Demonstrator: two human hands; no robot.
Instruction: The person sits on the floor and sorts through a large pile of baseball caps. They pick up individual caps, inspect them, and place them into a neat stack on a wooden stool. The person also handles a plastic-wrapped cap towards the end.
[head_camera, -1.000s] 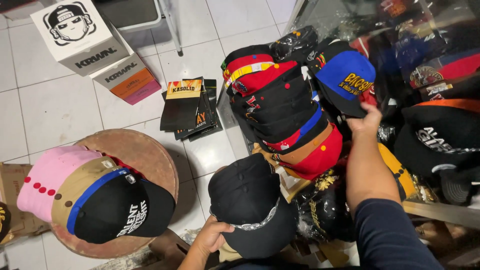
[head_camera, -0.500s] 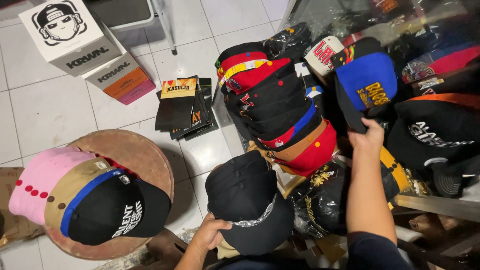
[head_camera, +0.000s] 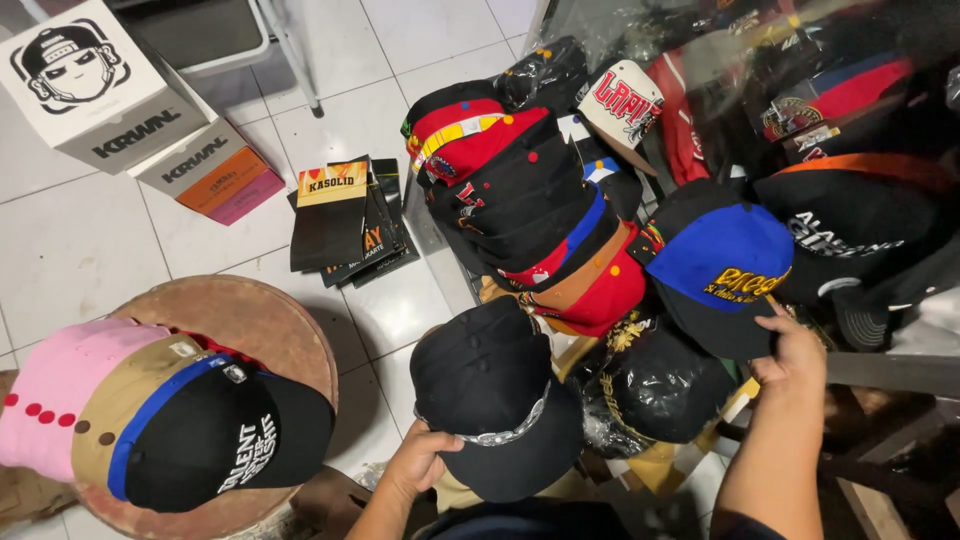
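My left hand (head_camera: 418, 462) grips the back edge of a black cap (head_camera: 495, 392) with a silver chain across its brim, held low in front of me. Off to the right, my right hand (head_camera: 797, 357) holds the black brim of a blue and black cap (head_camera: 722, 260) with yellow lettering. That cap sits just right of a long nested stack of red, black and tan caps (head_camera: 520, 205). Below the blue cap lies a cap wrapped in shiny black plastic (head_camera: 662, 385).
A round wooden stool (head_camera: 250, 320) at lower left carries a pink, a tan and a black cap (head_camera: 200, 445). White and orange boxes (head_camera: 120, 100) and flat black packets (head_camera: 345, 215) lie on the white tile floor. More caps crowd a dark shelf (head_camera: 850, 130) at right.
My right hand has brought the blue and black cap down and toward me, away from the shelf. The black cap in my left hand has stayed about where it was.
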